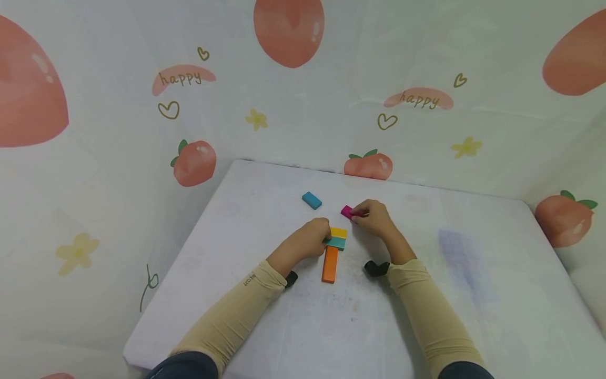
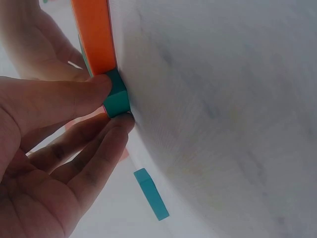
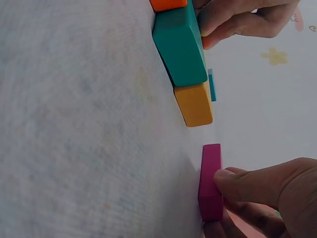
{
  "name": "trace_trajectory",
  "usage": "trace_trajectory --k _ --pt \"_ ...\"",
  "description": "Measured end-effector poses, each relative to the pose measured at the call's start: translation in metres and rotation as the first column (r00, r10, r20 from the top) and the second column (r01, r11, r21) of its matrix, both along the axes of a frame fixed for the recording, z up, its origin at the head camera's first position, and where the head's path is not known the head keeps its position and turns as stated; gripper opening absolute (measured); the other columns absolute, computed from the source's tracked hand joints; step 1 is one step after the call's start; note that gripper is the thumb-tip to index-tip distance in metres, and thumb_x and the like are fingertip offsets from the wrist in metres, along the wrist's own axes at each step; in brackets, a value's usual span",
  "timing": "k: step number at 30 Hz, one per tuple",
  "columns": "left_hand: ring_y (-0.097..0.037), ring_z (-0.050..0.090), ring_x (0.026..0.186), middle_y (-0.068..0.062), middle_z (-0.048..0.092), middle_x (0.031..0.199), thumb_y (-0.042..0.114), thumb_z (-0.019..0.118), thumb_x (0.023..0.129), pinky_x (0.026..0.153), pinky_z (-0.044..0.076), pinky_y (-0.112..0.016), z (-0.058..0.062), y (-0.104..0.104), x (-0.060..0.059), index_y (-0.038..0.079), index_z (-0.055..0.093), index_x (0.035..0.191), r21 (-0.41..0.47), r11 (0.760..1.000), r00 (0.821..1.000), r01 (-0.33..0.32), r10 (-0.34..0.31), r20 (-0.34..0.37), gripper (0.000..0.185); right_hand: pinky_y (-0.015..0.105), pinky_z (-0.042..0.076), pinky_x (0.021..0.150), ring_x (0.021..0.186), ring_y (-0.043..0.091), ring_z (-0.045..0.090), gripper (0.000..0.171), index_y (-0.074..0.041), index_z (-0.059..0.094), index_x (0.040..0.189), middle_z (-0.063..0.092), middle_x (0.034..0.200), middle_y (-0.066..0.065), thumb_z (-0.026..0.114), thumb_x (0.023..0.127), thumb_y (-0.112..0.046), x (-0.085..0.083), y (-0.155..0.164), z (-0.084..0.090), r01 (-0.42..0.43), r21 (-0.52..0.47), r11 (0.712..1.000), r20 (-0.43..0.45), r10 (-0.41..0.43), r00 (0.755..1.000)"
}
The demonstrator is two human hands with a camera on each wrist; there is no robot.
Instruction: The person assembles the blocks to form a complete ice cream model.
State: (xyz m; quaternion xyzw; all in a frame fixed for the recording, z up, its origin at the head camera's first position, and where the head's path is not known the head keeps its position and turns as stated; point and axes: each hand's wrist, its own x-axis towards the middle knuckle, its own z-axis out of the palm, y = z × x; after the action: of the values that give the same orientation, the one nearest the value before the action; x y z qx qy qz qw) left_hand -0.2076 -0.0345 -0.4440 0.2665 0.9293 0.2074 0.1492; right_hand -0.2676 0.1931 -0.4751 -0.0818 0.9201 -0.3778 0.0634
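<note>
On the white table (image 1: 426,316) a yellow block (image 1: 338,232), a teal block (image 1: 337,243) and an orange block (image 1: 330,264) lie touching in a line towards me. My left hand (image 1: 325,238) pinches the left end of the teal block (image 2: 116,96) between thumb and fingers, beside the orange block (image 2: 94,34). My right hand (image 1: 356,215) pinches a magenta block (image 1: 347,211) just beyond the yellow one; in the right wrist view its thumb (image 3: 237,181) presses the magenta block (image 3: 210,181), which stands on a long edge. A blue block (image 1: 311,200) lies alone farther back left.
A cloth backdrop printed with peaches (image 1: 289,31) hangs behind and beside the table. The table's left edge (image 1: 180,247) runs diagonally near my left arm. Black wrist-camera mounts (image 1: 376,268) sit just above the tabletop.
</note>
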Motion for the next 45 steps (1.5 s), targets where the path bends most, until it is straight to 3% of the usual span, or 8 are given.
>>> trace_trajectory --k 28,45 --pt "-0.025 0.07 0.11 -0.015 0.07 0.114 -0.005 0.07 0.095 0.103 0.059 -0.037 0.003 -0.003 0.002 -0.008 0.075 0.12 0.027 0.999 1.0 0.018 -0.018 -0.02 0.025 0.052 0.061 0.099 0.108 0.036 0.07 0.017 -0.001 0.083 0.109 0.075 0.116 0.019 0.074 0.096 -0.007 0.006 -0.015 -0.001 -0.105 -0.014 0.994 -0.056 0.104 0.993" --pt "-0.025 0.069 0.108 -0.016 0.071 0.118 -0.006 0.071 0.093 0.104 0.059 -0.037 -0.002 -0.003 -0.001 -0.008 0.074 0.12 0.04 0.999 1.0 0.015 -0.014 -0.02 0.027 0.048 0.062 0.098 0.109 0.034 0.069 0.016 -0.001 0.083 0.108 0.076 0.115 0.017 0.075 0.097 -0.008 0.012 -0.024 0.0 -0.115 -0.053 0.992 -0.018 0.114 0.993"
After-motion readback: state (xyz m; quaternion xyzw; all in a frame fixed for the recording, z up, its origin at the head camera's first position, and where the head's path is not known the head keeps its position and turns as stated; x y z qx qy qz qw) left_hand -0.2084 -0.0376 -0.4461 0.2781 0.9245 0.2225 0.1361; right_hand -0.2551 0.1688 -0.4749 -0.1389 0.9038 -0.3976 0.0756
